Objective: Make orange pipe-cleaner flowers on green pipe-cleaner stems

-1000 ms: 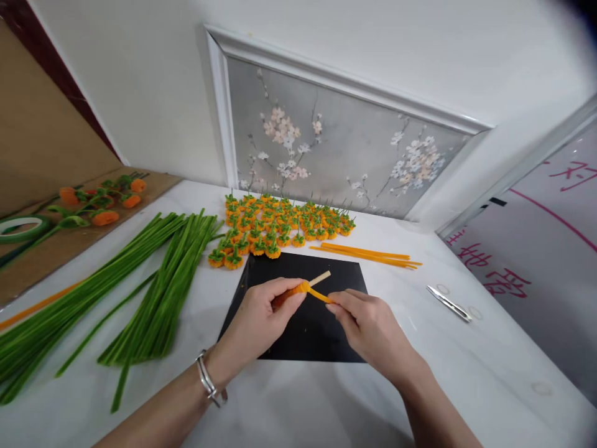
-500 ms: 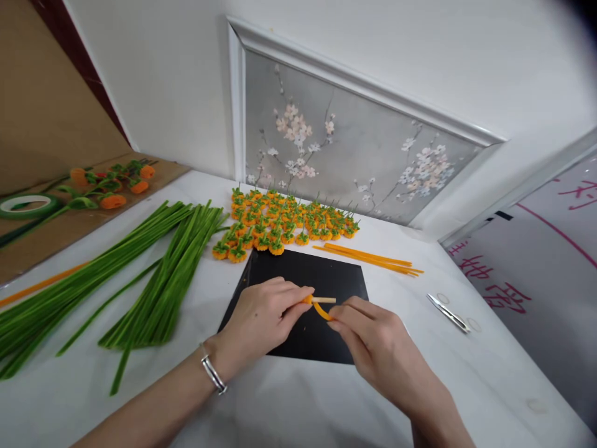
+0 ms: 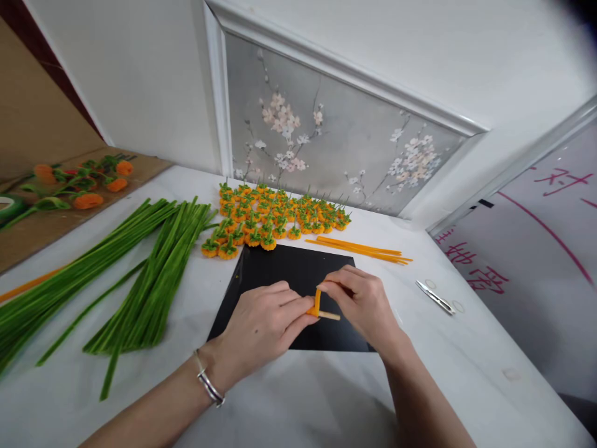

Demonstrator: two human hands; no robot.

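My left hand (image 3: 270,317) pinches a thin wooden stick (image 3: 331,316) near its wrapped part; the bare end points right. An orange pipe cleaner (image 3: 318,300) winds around the stick beside my left fingertips. Its free end rises to my right hand (image 3: 361,302), whose thumb and fingers are closed on it. Both hands are above a black mat (image 3: 275,264). Beyond the mat stand many small orange pipe-cleaner flowers (image 3: 268,241) with green tops and thin stems. How much of the stick is wrapped is hidden by my left fingers.
Bundles of green pipe cleaners (image 3: 140,298) lie at left. Several loose orange pipe cleaners (image 3: 359,249) are behind the mat, and thread snips (image 3: 435,297) lie at right. Finished orange flowers (image 3: 88,200) and green tape (image 3: 10,208) rest on cardboard. A whiteboard (image 3: 536,249) borders the right.
My right hand has lifted the pipe cleaner's free end from below the stick to above it. The stick's bare end now tilts slightly downward. The whole view has shifted a little.
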